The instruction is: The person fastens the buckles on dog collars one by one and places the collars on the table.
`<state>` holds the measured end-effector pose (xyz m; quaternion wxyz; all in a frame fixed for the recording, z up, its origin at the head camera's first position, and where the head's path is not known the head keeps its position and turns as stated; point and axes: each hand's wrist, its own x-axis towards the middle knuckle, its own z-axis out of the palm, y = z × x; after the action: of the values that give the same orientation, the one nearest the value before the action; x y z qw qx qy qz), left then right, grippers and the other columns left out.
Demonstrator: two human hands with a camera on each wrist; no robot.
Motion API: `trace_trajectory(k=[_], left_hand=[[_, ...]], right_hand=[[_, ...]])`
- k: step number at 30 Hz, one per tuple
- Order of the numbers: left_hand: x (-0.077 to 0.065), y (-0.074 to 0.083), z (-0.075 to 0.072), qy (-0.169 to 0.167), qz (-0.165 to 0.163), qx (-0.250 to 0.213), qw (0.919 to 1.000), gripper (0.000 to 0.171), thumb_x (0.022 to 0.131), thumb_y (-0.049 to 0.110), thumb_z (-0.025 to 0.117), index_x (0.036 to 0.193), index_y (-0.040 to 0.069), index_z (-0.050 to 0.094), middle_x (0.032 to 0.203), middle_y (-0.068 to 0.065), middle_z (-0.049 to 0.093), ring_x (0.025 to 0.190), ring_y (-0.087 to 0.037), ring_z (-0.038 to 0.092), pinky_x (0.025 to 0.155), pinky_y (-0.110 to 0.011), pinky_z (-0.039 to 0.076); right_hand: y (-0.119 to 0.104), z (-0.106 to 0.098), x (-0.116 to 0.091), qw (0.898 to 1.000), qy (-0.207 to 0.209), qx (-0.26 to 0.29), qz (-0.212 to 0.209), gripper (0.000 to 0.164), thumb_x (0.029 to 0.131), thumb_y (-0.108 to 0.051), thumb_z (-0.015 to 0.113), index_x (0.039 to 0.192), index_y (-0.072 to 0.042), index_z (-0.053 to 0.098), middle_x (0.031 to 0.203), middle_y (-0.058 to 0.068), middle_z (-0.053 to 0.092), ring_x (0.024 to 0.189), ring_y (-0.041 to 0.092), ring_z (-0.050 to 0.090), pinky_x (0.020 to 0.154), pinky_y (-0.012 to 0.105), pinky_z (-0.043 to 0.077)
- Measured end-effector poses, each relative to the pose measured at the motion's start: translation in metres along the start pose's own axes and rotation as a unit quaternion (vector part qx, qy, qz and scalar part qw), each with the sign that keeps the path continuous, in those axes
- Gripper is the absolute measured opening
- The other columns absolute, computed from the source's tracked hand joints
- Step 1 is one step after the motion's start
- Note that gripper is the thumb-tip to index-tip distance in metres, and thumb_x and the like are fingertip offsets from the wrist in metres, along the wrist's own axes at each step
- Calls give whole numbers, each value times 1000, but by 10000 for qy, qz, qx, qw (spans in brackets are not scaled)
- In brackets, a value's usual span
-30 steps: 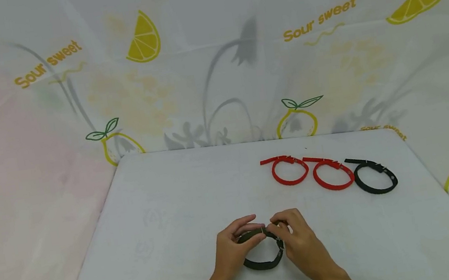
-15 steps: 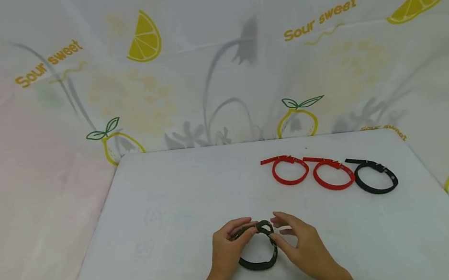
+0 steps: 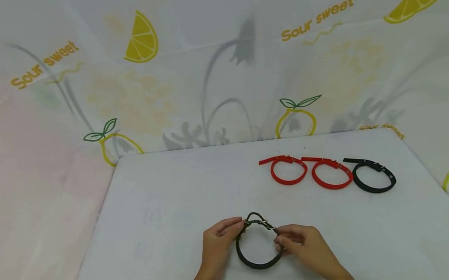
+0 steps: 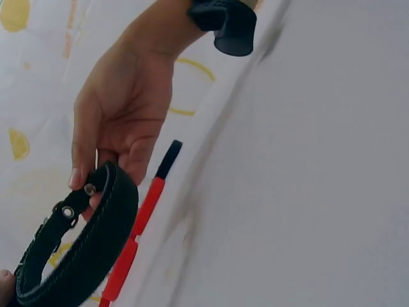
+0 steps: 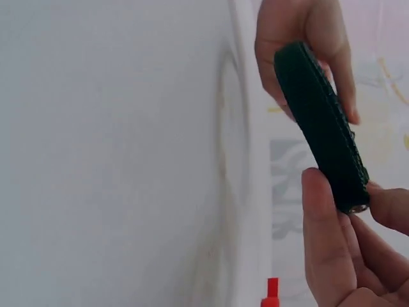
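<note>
A dark green, nearly black buckle collar [image 3: 262, 266] forms a ring between both hands at the front middle of the table. My left hand [image 3: 218, 242] pinches its upper left part between thumb and fingers. On the ring's right side, my right hand [image 3: 308, 248] grips the band below the buckle [image 3: 265, 224]. A narrow stretch of strap [image 3: 254, 213] arches up in a small loop above the ring. In the left wrist view, metal-rimmed holes show inside the collar [image 4: 96, 256]. The right wrist view shows the collar's broad outer face [image 5: 313, 115] edge-on.
Two red collars [image 3: 290, 182] [image 3: 334, 187] and a black collar [image 3: 377, 191] lie buckled in a row at the back right of the white table [image 3: 165, 207]. A cloth [image 3: 206, 75] printed with lemons hangs behind the table.
My right hand has gone from the strap at the top down to the ring's right side. My left hand shifted slightly left, and the small strap loop now stands out between them.
</note>
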<state>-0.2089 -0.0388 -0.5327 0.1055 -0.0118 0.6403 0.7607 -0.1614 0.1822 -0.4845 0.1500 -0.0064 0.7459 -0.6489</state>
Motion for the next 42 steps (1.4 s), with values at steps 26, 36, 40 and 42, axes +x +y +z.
trace_trajectory(k=[26, 36, 40, 42], left_hand=[[-1, 10, -33, -1238, 434, 1604, 9783, 19, 72, 31, 70, 84, 16, 71, 76, -2, 67, 68, -22, 63, 61, -35, 51], [-9, 28, -39, -1379, 1239, 2328, 9547, 11, 73, 24, 69, 79, 15, 70, 71, 4, 66, 61, -18, 61, 53, -31, 50], [-11, 37, -39, -1348, 1061, 2257, 9590, 11, 74, 21, 69, 81, 12, 70, 72, 1, 66, 64, -17, 62, 56, -32, 50], [-11, 36, -40, -1326, 936, 2227, 9613, 13, 74, 21, 69, 82, 12, 71, 73, 1, 67, 66, -17, 63, 58, -31, 51]], right_hand=[[-20, -4, -5, 9996, 246, 145, 48, 26, 84, -13, 58, 107, -1, 59, 99, 20, 61, 81, 31, 61, 65, 33, 51], [-10, -10, -1, 9999, -134, 12, 89, 24, 84, -13, 58, 103, 1, 61, 92, 23, 61, 78, 31, 62, 64, 33, 52], [3, -13, 5, 9999, -11, -103, 110, 24, 82, -20, 61, 101, -5, 63, 92, 18, 63, 78, 28, 62, 63, 33, 52], [9, -14, 8, 9993, 151, -316, 132, 25, 80, -25, 63, 99, -9, 65, 91, 14, 64, 77, 25, 63, 60, 33, 52]])
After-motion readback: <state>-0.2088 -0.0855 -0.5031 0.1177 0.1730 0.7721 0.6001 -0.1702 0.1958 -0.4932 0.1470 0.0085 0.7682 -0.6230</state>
